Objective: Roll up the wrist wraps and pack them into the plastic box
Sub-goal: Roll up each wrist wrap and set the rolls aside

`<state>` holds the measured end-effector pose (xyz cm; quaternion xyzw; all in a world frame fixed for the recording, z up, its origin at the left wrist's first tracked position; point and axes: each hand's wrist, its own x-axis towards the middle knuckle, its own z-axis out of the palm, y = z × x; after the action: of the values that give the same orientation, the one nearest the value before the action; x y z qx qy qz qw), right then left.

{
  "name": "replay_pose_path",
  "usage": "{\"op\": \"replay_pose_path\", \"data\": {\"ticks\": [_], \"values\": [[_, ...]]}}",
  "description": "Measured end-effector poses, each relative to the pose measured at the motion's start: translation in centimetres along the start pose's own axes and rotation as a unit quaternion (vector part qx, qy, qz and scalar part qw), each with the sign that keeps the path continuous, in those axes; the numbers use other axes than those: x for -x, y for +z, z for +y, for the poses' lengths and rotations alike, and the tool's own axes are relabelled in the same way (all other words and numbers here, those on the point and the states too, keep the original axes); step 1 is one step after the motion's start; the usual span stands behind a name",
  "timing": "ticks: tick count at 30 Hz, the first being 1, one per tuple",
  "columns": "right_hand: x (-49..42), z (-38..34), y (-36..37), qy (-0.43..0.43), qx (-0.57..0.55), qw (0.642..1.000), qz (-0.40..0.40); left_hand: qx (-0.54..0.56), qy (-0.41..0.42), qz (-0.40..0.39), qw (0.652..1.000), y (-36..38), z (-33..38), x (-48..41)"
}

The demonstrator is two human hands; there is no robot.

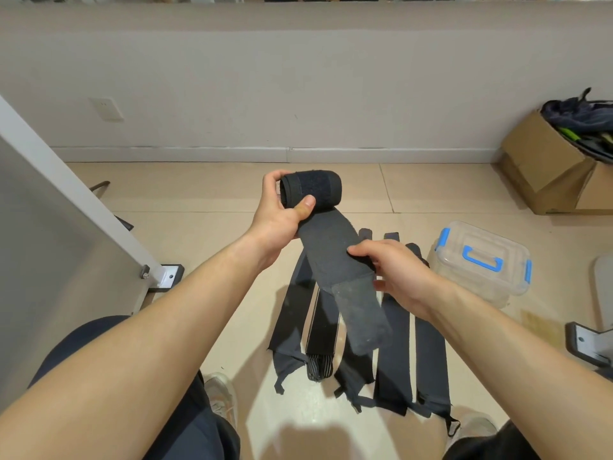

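1. A partly rolled black wrist wrap (326, 257) is held in the air above the floor (199, 194), between both hands.
2. The rolled end is gripped by the left hand (280, 214). Its fingers (272, 179) are curled round the far end of the roll, and the thumb is pressed on the front.
3. The unrolled strip is pinched at its right edge by the right hand (398, 273), with the fingers clamped on the fabric. The free tail is seen hanging below.
4. Several flat wraps (394, 346) are laid side by side on the floor beneath the held one.
5. The plastic box (481, 263), clear with blue latches, is stood on the floor just right of the flat wraps, lid on.
6. A cardboard box (544, 167) is noted by the wall, well apart.
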<state>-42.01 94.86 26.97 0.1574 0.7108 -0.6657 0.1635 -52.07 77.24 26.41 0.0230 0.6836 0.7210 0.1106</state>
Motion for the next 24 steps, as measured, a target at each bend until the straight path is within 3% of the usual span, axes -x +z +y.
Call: {"op": "replay_pose_path", "data": {"ticks": [2,6,9,14,19,24], "values": [[-0.4,0.3,0.1,0.016,0.028,0.999,0.039,0.017,-0.002,-0.016,1.0,0.0,0.6,0.3],[-1.2,-0.4,-0.7,-0.09,-0.005,0.984,0.152,0.01,-0.011,-0.089,0.996,0.6,1.0,1.5],[-1.3,-1.4,-1.2,-0.094,-0.069,0.986,0.121,0.006,-0.015,-0.132,0.991,1.3,0.7,2.4],[-1.6,-1.5,-1.3,-0.016,-0.079,0.996,0.023,-0.01,-0.013,-0.172,0.985,1.8,0.3,3.2],[-2.0,-1.2,-1.3,-0.002,-0.012,1.0,0.029,-0.039,-0.008,-0.171,0.984,2.2,0.2,4.0],[-2.1,-0.9,-0.6,-0.037,-0.075,0.996,0.042,-0.029,-0.043,-0.168,0.984,2.3,0.4,4.0]]}}
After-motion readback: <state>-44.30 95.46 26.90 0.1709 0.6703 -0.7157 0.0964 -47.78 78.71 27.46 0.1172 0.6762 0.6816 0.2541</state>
